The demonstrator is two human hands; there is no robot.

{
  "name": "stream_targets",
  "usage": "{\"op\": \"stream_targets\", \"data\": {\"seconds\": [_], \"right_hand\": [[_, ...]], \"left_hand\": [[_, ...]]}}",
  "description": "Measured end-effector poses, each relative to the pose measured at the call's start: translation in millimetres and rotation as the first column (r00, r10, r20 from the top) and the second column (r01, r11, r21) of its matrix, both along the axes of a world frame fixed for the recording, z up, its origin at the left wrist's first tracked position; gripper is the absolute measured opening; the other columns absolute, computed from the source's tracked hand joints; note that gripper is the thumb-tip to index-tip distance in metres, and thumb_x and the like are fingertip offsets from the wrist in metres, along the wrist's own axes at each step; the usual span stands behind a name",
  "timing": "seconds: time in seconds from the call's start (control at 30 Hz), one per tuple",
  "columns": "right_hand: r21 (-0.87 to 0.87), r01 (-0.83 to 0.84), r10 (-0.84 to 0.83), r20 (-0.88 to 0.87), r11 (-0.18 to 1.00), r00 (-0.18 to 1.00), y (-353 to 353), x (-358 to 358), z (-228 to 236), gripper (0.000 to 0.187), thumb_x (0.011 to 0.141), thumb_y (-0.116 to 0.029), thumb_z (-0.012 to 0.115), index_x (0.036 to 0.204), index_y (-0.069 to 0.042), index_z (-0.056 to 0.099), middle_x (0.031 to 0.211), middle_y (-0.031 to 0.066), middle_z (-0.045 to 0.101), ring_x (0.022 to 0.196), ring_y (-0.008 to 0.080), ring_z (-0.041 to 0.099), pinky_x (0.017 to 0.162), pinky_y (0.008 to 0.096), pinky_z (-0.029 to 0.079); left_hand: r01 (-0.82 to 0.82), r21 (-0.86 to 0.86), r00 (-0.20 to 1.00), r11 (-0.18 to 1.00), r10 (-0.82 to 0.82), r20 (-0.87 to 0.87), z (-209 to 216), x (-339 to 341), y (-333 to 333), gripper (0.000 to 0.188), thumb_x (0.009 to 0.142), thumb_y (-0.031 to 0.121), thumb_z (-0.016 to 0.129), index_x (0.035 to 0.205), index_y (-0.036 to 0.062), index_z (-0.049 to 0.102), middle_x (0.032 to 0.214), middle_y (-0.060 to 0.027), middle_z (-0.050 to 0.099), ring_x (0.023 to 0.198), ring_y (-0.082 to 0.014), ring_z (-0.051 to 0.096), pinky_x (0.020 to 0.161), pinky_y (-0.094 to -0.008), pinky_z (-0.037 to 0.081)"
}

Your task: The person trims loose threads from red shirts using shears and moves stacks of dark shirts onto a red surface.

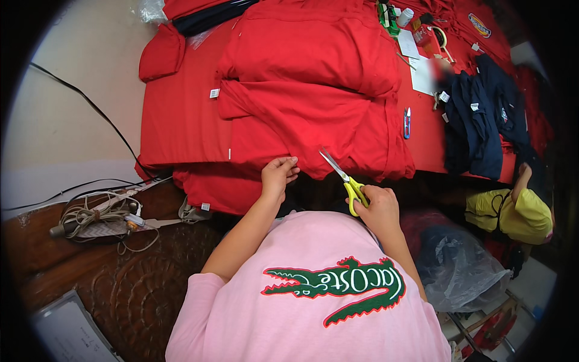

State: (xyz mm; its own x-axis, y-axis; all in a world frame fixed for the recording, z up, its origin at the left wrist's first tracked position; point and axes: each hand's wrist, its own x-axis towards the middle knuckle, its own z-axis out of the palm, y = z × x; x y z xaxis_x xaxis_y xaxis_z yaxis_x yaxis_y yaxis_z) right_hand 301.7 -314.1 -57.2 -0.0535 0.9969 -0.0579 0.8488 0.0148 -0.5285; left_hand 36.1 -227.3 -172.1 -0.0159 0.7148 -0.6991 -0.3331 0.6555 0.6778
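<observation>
My right hand [379,208] grips scissors [354,194] with yellow-green handles, fingers wrapped in their loops. The blades are slightly apart and point toward the near edge of a red garment [301,114], spread on the table in front of me. My left hand [278,179] is closed in a pinch at that same edge, left of the blades. Whatever sits between its fingertips is too small to make out. A thicker folded red pile [307,45] lies just beyond.
Blue thread snips [407,123] lie on red cloth to the right, near white paper [423,75] and a tape roll [442,39]. Navy garments [473,120] hang over the table's right edge. A person in yellow [525,217] sits there. Coiled cords [99,211] lie left.
</observation>
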Motion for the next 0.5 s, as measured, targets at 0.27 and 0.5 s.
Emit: {"op": "stream_targets", "data": {"seconds": [0.27, 0.5], "right_hand": [[-0.037, 0.01, -0.01, 0.011, 0.999, 1.0, -2.2, 1.1, 1.6, 0.034, 0.08, -0.033, 0.078, 0.087, -0.001, 0.07, 0.078, 0.0122, 0.069, 0.074, 0.0306, 0.066, 0.076, 0.0431, 0.045], [0.026, 0.038, -0.038, 0.023, 0.999, 0.999, -5.6, 9.2, -7.9, 0.025, 0.076, -0.027, 0.078, 0.082, -0.003, 0.07, 0.067, 0.0174, 0.066, 0.066, 0.036, 0.068, 0.068, 0.0498, 0.053]], "left_hand": [[0.189, 0.366, 0.849, 0.911, 0.035, -0.527, -12.4, -11.2, -7.5, 0.015, 0.091, 0.013, 0.079, 0.087, 0.0046, 0.068, 0.084, 0.0004, 0.067, 0.072, -0.0065, 0.06, 0.067, -0.0232, 0.048], [0.318, 0.584, 0.936, 0.747, -0.15, -0.317, 65.8, 2.8, 30.8, 0.013, 0.1, 0.007, 0.066, 0.101, 0.0083, 0.054, 0.079, 0.0035, 0.056, 0.071, -0.0055, 0.053, 0.064, -0.0235, 0.044]]}}
